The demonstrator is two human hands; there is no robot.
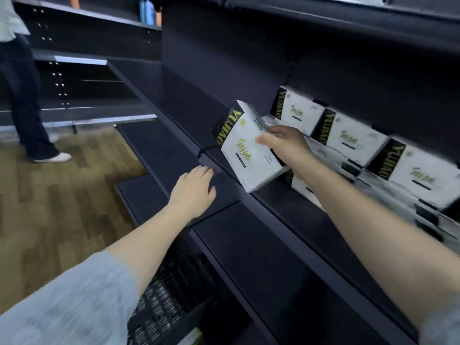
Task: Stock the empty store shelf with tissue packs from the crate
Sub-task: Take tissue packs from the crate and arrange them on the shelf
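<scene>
My right hand (282, 143) grips a white tissue pack (245, 148) with a black side panel and yellow lettering, held tilted above the dark shelf (286, 220). To its right, several matching packs (348, 131) stand in a row along the shelf's back, stacked on others beneath. My left hand (193, 189) lies flat with straight fingers on the front edge of the shelf, holding nothing. A black latticed crate (166, 295) sits low under my left forearm, with a bit of a green-edged pack (194, 338) showing at its bottom corner.
Dark shelving runs left and above, with a lower shelf (151, 150) below the stocked one. Another person (27, 95) in dark trousers and white shoes stands on the wooden floor (62, 207) at the far left.
</scene>
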